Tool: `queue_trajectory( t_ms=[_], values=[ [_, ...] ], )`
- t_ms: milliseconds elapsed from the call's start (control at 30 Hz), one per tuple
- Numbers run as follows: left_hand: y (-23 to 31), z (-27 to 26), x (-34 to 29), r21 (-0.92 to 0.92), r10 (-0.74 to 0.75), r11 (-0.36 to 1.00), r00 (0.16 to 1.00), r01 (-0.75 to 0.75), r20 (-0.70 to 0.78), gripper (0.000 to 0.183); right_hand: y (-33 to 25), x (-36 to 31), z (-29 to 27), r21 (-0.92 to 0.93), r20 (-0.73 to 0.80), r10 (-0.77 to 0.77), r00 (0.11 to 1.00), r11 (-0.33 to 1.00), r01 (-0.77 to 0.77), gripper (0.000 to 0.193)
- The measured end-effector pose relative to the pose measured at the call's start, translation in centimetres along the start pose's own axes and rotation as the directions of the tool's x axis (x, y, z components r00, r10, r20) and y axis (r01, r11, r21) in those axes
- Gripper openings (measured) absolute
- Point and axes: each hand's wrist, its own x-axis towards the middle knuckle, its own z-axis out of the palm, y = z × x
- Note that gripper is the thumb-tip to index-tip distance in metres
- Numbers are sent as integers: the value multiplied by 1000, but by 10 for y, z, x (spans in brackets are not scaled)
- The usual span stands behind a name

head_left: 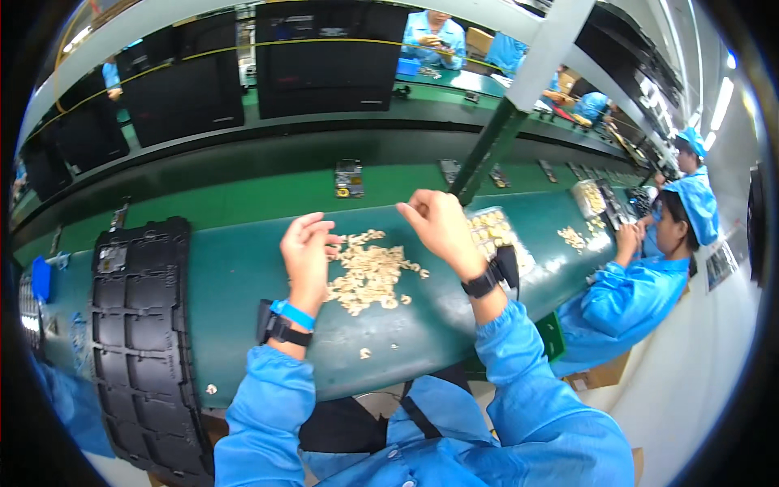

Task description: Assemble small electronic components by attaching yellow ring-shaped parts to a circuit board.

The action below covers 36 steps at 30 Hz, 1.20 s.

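Observation:
A loose pile of small cream-coloured curved pieces [369, 276] lies on the green work surface [251, 276] in front of me. My left hand [306, 253] hovers at the pile's left edge, its fingers bent but apart, with nothing visible in them. Above the pile's right side is my right hand [438, 227], its fingers curled in and the thumb near them. Whatever those fingers may hold is hidden. Beside the right wrist sits a clear tray [520, 247] of similar yellowish pieces, partly covered by that wrist.
A stack of black moulded trays [142, 325] stands at left, with a small device part [112, 259] on top. Circuit boards [349, 178] lie along the far green strip. A green post [491, 150] rises beyond my right hand. A co-worker in blue [633, 300] sits at right.

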Motion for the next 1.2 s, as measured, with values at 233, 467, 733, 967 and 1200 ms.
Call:
queue_trajectory(
  t_ms=[233, 467, 733, 967, 1200],
  values=[
    [-2, 9, 2, 44, -17, 999, 994, 13, 104, 23, 126, -86, -103, -307, -180, 123, 976, 936, -175, 19],
    [4, 3, 6, 102, -13, 995, 987, -4, 162, 20, 143, -79, -89, -216, -68, 26, 997, 976, -40, 21],
    [9, 12, -7, 50, -6, 999, 967, -7, 255, 16, 138, -79, -82, -440, -164, -142, 976, 896, 56, 11],
    [6, 12, -15, 152, -51, 988, 881, -23, 470, 20, 40, -55, -57, 99, 134, -200, 971, 977, 187, 17],
    [19, 25, -21, 122, -98, 992, 821, 35, 563, 21, -21, -18, -1, 289, 211, -444, 871, 879, 379, 19]
  ],
)
